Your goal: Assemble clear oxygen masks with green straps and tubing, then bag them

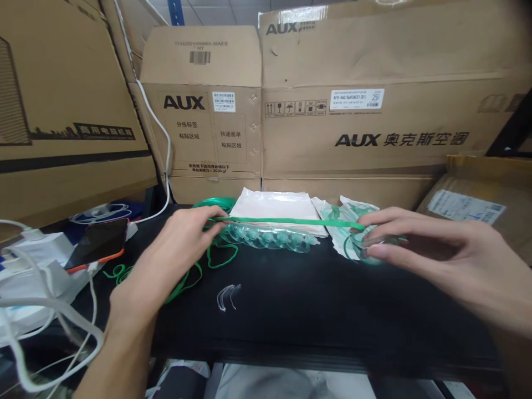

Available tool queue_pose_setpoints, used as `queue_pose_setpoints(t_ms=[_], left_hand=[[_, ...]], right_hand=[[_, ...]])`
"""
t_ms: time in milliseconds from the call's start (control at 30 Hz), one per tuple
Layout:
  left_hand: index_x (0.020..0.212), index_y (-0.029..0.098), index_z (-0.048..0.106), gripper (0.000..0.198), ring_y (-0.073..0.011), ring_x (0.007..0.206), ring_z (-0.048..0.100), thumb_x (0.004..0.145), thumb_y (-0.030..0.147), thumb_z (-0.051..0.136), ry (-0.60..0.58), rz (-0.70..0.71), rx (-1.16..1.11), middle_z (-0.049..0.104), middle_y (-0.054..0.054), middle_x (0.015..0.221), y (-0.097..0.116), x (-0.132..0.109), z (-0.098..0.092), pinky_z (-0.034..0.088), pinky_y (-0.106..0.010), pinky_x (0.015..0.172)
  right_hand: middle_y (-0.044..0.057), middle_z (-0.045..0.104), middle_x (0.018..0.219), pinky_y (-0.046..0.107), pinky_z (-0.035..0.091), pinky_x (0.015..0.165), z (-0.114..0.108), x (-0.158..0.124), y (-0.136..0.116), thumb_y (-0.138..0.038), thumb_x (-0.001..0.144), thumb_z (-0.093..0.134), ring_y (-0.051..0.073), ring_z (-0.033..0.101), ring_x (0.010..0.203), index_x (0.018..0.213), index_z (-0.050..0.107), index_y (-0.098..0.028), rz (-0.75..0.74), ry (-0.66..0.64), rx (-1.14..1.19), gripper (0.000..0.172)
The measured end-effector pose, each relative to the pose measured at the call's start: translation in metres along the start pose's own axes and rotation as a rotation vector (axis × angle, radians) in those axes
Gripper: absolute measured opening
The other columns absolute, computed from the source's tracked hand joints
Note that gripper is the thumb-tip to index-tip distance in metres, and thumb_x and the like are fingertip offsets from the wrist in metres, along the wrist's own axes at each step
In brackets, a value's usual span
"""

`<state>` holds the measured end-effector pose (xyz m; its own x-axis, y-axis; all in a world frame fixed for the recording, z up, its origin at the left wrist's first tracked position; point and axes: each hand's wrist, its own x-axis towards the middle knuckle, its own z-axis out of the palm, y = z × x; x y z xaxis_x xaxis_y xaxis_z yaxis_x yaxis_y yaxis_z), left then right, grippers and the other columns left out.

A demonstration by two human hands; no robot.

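A flat green elastic strap [286, 221] is stretched level between my two hands above the black table. My left hand [178, 238] pinches its left end between thumb and fingers. At the other end, my right hand [432, 244] grips a clear, green-tinted plastic mask [369, 252] together with the strap. The fingers hide much of this mask. Behind the strap lies a nested row of similar clear green masks [270, 238]. Loose green strap [222, 263] trails over the table below my left hand. Several thin silvery strips [228, 297] lie nearer the front edge.
Behind the masks lie a white plastic package [274, 204] and coiled green tubing [214, 203]. Crinkled clear-and-white packaging [336, 213] sits near my right hand. A phone [100, 244], chargers and white cables crowd the left. Cardboard boxes [374, 61] wall the back; another box [499, 183] stands right.
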<state>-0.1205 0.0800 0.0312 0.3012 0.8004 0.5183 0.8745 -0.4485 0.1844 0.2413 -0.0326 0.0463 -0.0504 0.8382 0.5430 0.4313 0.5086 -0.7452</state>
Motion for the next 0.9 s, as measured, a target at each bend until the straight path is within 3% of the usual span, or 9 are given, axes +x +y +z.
queue_pose_setpoints(t_ms=[100,233,367,467,567,633,800,900], left_hand=[[0.107,0.025,0.078,0.029,-0.0346,0.083,0.074,0.095,0.04,0.056,-0.006,-0.108,0.042,0.082,-0.009,0.097,-0.012,-0.004,-0.011,0.053,-0.044,0.085],[0.104,0.025,0.081,0.034,-0.0369,0.084,0.075,0.094,0.042,0.054,-0.058,-0.171,0.049,0.083,-0.01,0.098,-0.016,-0.005,-0.02,0.052,-0.046,0.084],[0.109,0.031,0.084,0.032,-0.0337,0.093,0.076,0.097,0.044,0.057,-0.161,-0.104,-0.09,0.084,-0.003,0.103,0.001,-0.005,-0.013,0.052,-0.041,0.083],[0.116,0.04,0.082,0.027,-0.0282,0.11,0.075,0.101,0.045,0.06,-0.327,0.05,-0.238,0.082,0.005,0.12,0.022,-0.008,0.0,0.053,-0.035,0.093],[0.123,0.047,0.079,0.03,-0.0244,0.126,0.07,0.104,0.036,0.059,-0.476,0.165,-0.308,0.078,0.008,0.131,0.038,-0.013,0.014,0.051,-0.031,0.102],[0.127,0.047,0.078,0.033,-0.0246,0.127,0.069,0.104,0.034,0.059,-0.5,0.182,-0.315,0.077,0.006,0.131,0.042,-0.015,0.019,0.052,-0.032,0.102],[0.124,0.04,0.08,0.027,-0.0272,0.12,0.071,0.105,0.048,0.061,-0.394,0.144,-0.286,0.079,0.002,0.126,0.048,-0.015,0.019,0.052,-0.034,0.097],[0.119,0.036,0.079,0.025,-0.0249,0.12,0.07,0.108,0.046,0.06,-0.356,0.191,-0.3,0.078,0.003,0.125,0.064,-0.015,0.021,0.051,-0.033,0.098]], right_hand=[[0.004,0.082,0.116,0.048,0.058,0.104,-0.011,0.001,0.002,-0.061,0.081,0.086,0.039,0.071,0.123,0.082,0.088,-0.035,0.045,-0.047,-0.261,0.026],[0.004,0.08,0.116,0.043,0.061,0.097,-0.018,0.003,0.007,-0.064,0.086,0.079,0.036,0.074,0.116,0.08,0.085,-0.033,0.085,-0.246,-0.344,0.033],[0.004,0.079,0.119,0.043,0.059,0.093,-0.019,0.006,0.024,-0.063,0.096,0.069,0.034,0.073,0.114,0.088,0.081,-0.032,0.129,-0.434,-0.421,0.034],[0.004,0.077,0.13,0.047,0.054,0.102,-0.02,0.006,0.04,-0.06,0.098,0.066,0.036,0.068,0.126,0.087,0.076,-0.03,0.186,-0.527,-0.499,0.034],[0.006,0.07,0.146,0.053,0.049,0.109,-0.022,0.005,0.049,-0.064,0.097,0.064,0.04,0.062,0.137,0.084,0.075,-0.029,0.215,-0.53,-0.538,0.039],[0.006,0.068,0.148,0.054,0.05,0.106,-0.024,0.005,0.049,-0.068,0.096,0.063,0.041,0.062,0.136,0.085,0.076,-0.029,0.203,-0.506,-0.553,0.042],[0.006,0.077,0.125,0.046,0.054,0.089,-0.026,0.006,0.042,-0.067,0.096,0.066,0.036,0.071,0.115,0.098,0.079,-0.032,0.137,-0.417,-0.527,0.038],[0.005,0.075,0.125,0.046,0.053,0.091,-0.024,0.006,0.042,-0.065,0.097,0.067,0.034,0.069,0.116,0.097,0.08,-0.032,0.092,-0.388,-0.517,0.035]])
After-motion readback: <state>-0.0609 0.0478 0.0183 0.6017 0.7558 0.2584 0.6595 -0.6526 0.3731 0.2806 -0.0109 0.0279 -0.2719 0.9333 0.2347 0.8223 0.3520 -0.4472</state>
